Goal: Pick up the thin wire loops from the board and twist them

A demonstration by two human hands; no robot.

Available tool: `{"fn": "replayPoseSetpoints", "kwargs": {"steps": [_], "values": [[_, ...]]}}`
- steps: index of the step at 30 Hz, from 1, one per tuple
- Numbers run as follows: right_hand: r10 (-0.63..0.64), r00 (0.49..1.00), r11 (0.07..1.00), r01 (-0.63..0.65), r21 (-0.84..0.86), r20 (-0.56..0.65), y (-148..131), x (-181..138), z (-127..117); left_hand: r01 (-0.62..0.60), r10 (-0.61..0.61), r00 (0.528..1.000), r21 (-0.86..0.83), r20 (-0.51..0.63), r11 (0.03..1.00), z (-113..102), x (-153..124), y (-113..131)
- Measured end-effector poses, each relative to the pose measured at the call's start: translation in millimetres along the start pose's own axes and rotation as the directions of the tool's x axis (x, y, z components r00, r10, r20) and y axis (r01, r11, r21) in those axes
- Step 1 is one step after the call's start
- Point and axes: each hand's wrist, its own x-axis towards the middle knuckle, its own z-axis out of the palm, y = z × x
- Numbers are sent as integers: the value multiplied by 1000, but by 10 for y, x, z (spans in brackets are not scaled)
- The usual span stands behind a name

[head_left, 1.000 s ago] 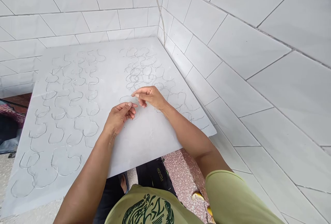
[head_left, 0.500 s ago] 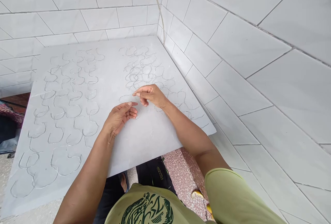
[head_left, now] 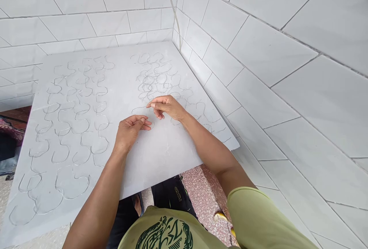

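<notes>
My left hand and my right hand meet over the middle of a white board. Both pinch a thin bent wire piece between thumb and fingertips; the wire curves up to the left of my right hand. My left fingers are curled round its lower end. Bent wire shapes lie spread over the board's left half, and a tangled pile of wire shapes lies just beyond my right hand.
White tiled walls close the back and right side. A thin cord hangs down the corner. The board's near edge overhangs a speckled pink floor and dark trousers. Dark fabric lies at far left.
My left fingers have curled in tighter on the wire and the hand has shifted slightly left. My right hand stays nearly in place. The view has drifted a little.
</notes>
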Motion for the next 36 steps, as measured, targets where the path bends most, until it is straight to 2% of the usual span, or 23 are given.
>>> {"fn": "replayPoseSetpoints", "kwargs": {"steps": [5,10,16,21,25,32,36], "values": [[89,995,995,-86,59,-47,11,35,29,-39,32,996,-83,-84,996,-13,7,5],[91,994,996,-92,1,66,80,50,148,-62,51,996,-156,-74,986,-27,14,12],[52,998,998,-51,23,-18,185,86,265,-44,40,999,-136,-28,990,-16,13,13],[45,997,998,-42,39,-70,206,98,256,24,-29,998,-95,-54,995,-10,-3,11],[54,998,998,-53,35,-43,216,100,242,22,-24,997,-27,-72,999,-10,-12,15],[67,997,998,-67,-11,33,279,116,207,-33,29,976,-18,-216,999,-53,18,21],[81,996,997,-82,5,30,288,120,214,-14,10,981,-17,-195,1000,-67,26,20]]}}
